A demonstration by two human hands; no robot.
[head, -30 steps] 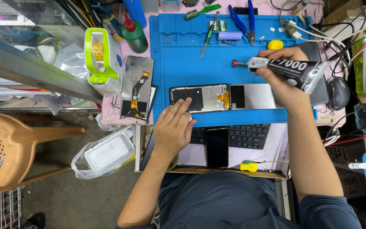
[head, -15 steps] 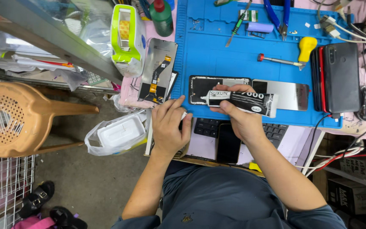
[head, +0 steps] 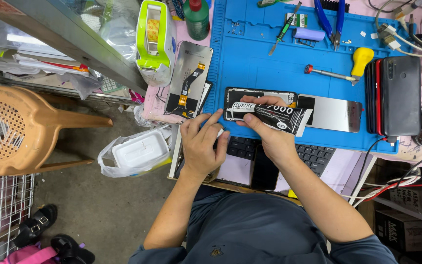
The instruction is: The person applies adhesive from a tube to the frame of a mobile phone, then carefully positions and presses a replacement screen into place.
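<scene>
R hand gripping black glue tube lying left-right, nozzle pointing left over phone frame; L hand resting just left, fingers loosely spread, holding nothing.

There were two hands, one black glue tube, one yellow-handled screwdriver, one green bottle (partly cropped), and one plastic stool.
</scene>
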